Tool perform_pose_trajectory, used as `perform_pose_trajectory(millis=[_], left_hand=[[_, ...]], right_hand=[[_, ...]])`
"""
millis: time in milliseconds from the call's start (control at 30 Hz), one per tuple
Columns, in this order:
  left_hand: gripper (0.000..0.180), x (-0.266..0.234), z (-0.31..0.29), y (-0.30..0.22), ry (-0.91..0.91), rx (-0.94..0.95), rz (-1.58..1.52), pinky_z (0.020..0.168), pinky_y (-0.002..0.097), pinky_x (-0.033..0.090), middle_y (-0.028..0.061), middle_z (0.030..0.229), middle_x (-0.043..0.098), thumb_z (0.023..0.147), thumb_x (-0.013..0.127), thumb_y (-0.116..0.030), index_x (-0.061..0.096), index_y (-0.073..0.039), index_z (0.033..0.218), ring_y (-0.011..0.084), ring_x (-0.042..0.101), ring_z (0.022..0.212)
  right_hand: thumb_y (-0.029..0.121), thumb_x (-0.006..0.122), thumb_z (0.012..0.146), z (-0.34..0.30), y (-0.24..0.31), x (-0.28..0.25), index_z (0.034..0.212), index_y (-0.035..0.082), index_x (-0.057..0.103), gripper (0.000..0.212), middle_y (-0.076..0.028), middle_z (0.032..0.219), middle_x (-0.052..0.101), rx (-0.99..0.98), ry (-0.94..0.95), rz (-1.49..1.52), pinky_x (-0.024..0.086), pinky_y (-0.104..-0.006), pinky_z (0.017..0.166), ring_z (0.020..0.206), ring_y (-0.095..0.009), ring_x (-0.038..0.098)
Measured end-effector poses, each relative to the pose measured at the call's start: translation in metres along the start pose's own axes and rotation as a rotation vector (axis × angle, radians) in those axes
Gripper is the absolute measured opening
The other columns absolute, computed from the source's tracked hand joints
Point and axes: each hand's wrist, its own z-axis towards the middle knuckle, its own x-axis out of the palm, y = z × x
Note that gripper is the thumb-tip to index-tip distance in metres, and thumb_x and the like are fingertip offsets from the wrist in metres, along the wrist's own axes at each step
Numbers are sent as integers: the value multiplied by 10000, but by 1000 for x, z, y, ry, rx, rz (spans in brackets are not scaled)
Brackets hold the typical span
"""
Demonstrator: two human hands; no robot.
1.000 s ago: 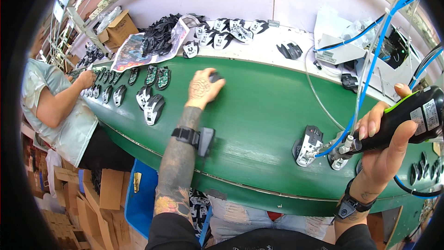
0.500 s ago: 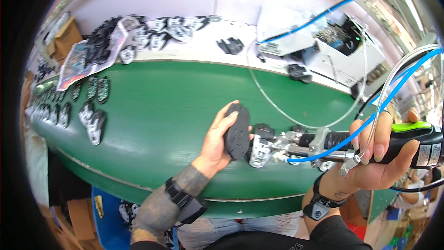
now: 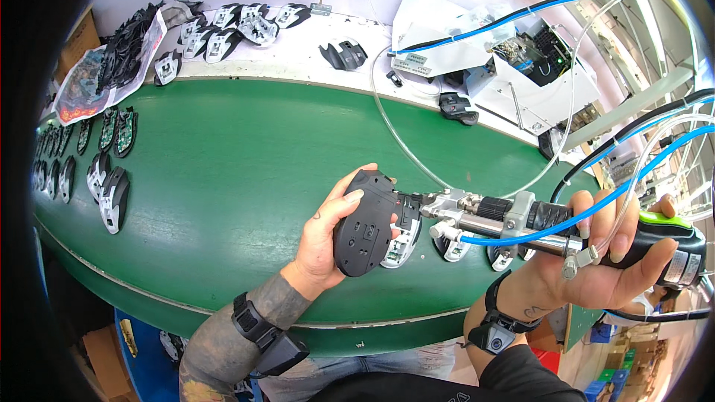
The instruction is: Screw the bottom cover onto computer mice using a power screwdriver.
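Mouse shell [image 3: 363, 234], black, is above the green surface [image 3: 238, 179], clasped by your left hand [image 3: 316, 246] between thumb and fingers, underside up, likely to show its holes. Toward three o'clock, your right hand [image 3: 588, 283] grips the screwdriver [image 3: 547, 217], perhaps for ready reach.

So the left hand [image 3: 320, 246] curls behind a flat black mouse base [image 3: 365, 227], meaning most of its fingers [image 3: 348, 181] are out of sight, and the base also blocks part of the black-and-white shell [image 3: 406, 242] beyond it. Honestly can't tell if the power driver's [image 3: 484, 207] tip touches anything. Tool covers bits of the pale shells [image 3: 453, 251] too. Brown box [image 3: 78, 45] gets chopped by the left rim, blue bin [image 3: 145, 350] is half behind the forearm [image 3: 216, 350], and the driver label [image 3: 674, 272] is too tiny.
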Motion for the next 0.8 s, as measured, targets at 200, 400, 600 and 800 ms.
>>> perform_pose_trajectory(millis=[200,400,600,800], left_hand=[[548,1,-3,-1,34,-12,-57,802,401,552,165,1257,489,903,476,-221,331,-58,1406,263,604,950],[549,4,-1,2,41,-12,-30,804,415,550,169,1278,492,901,479,-260,347,-64,1397,271,612,954],[506,-6,6,2,-201,14,37,771,374,562,127,1168,520,928,472,-246,366,-88,1397,224,609,902],[513,-1,3,6,-63,-103,-16,730,353,568,141,1173,548,923,477,-244,366,-91,1400,237,638,856]], right_hand=[[440,448,982,-2,1,-4,1258,179,412,382,9,685,482,60,-31,14,395,-309,581,502,-96,455],[393,511,954,1,5,1,1168,99,533,364,12,662,432,44,18,-4,323,-256,539,547,-82,378],[389,546,933,3,14,-6,1113,42,545,391,27,643,429,17,-49,65,341,-248,563,549,-81,411],[431,453,981,-1,12,-9,1340,149,452,456,-8,733,485,32,68,30,362,-295,587,541,-117,430]])
